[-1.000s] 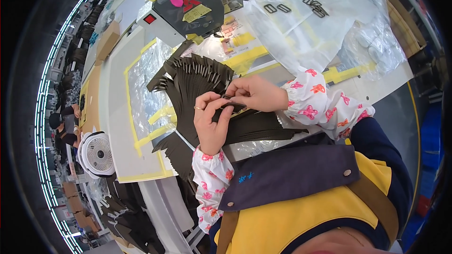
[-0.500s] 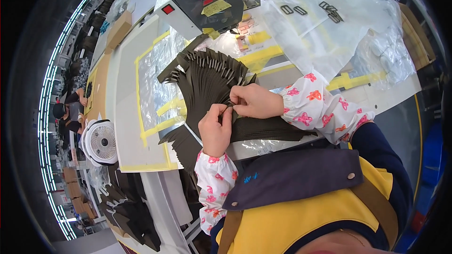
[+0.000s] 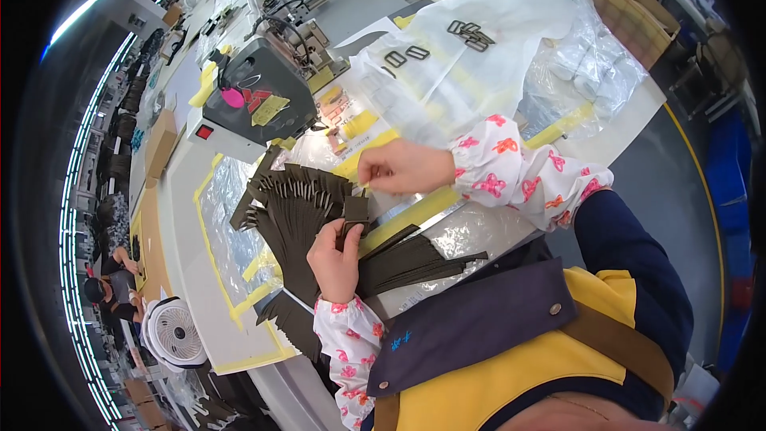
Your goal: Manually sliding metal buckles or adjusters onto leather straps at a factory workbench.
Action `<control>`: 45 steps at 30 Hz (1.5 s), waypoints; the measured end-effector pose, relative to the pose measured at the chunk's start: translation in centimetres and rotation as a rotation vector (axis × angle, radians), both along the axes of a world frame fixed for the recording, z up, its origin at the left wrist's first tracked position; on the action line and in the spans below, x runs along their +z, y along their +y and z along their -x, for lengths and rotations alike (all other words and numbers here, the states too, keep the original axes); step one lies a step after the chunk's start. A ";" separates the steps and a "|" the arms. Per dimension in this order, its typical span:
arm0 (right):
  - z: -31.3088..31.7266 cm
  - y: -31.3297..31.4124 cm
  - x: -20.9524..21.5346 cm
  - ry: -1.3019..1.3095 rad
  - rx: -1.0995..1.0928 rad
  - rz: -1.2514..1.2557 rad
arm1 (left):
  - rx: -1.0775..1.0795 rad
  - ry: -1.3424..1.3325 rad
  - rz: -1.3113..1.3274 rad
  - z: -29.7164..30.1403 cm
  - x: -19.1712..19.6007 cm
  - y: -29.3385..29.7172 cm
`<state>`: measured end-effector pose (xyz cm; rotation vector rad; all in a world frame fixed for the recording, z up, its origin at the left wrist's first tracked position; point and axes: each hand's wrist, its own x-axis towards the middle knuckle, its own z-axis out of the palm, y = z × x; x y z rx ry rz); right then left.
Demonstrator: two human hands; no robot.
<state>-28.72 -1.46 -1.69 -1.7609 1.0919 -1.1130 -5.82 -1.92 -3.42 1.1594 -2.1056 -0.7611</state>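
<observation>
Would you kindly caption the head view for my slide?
Left hand holds a dark strap over a fanned strap pile; right hand hovers beside a sewing machine.

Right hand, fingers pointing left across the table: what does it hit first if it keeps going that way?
Probably the fanned pile of dark webbing straps, just beyond the right hand fingertips. Height above the straps is unclear, so it might pass over them.

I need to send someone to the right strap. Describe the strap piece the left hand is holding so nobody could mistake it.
Start at the grey sewing machine on the white table; just in front of it lies a fan of dark brown straps. At the fan's right edge, the left hand pinches one strap. Unlike the flat ones around it, its squared end stands raised above the pile.
</observation>
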 end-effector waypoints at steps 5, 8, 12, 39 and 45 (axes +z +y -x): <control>13.6 -4.4 -2.7 0.613 -0.745 0.270 | 0.120 0.179 0.110 1.9 1.4 2.6; 21.4 -5.0 -5.0 0.921 -1.098 0.053 | -0.001 -0.003 0.405 1.3 0.6 3.6; 28.2 -4.7 -7.5 1.014 -1.073 -0.067 | -0.121 -0.092 0.321 1.3 0.9 3.9; -3.2 6.5 -2.5 0.065 0.184 0.241 | -0.250 -0.595 0.468 0.2 1.5 -4.5; -3.6 6.8 -3.4 0.083 0.158 0.287 | 0.084 -0.475 0.523 -3.1 -0.2 -6.4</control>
